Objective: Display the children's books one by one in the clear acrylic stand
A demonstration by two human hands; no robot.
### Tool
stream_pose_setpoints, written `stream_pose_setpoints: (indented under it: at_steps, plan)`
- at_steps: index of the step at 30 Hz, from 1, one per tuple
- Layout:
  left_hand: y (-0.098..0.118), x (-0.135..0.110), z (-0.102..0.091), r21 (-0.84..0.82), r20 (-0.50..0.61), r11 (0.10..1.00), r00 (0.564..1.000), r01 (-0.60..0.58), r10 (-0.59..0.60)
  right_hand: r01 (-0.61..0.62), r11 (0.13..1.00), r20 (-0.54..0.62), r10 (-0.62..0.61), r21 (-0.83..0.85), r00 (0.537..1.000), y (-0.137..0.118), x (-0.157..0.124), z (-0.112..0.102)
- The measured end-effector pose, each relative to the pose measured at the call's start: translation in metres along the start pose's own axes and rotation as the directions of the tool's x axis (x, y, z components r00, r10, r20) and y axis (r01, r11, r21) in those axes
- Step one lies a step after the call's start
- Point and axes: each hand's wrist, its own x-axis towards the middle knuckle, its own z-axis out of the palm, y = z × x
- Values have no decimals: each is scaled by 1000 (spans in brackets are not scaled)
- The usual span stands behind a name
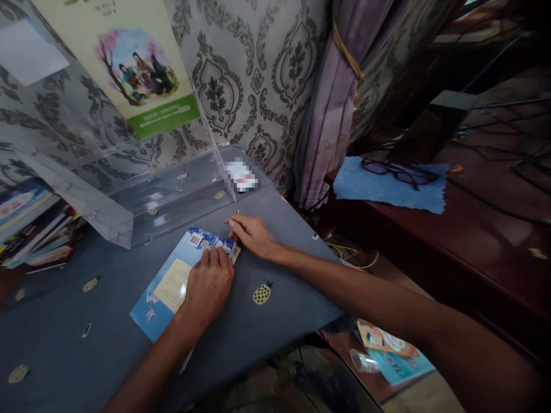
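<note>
A thin blue book [166, 289] with a pale label lies flat on the grey cloth-covered table [86, 344]. My left hand [209, 287] rests on the book's right part, fingers together and pressing down flat. My right hand [252, 235] touches the book's far right corner with its fingertips, fingers stretched out. Neither hand lifts the book.
A clear acrylic box [129, 189] stands just behind the book, with a poster [138, 69] inside. Stacked books [30, 229] lie at the left. Glasses [398, 172] on a blue cloth [387, 192] rest on the wooden desk at right. More books [391, 350] lie below the table edge.
</note>
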Motion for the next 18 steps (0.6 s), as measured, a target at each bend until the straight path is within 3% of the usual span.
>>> stream_pose_setpoints:
  at_steps: [8,18]
  plan:
    - [3,1,-12,64,62,998,998,10,-14,12,1000,3,-12,-10,1000,2,1,0]
    - [3,1,-11,69,62,998,998,-5,1,18,999,-15,-19,-48,1000,0,0,0]
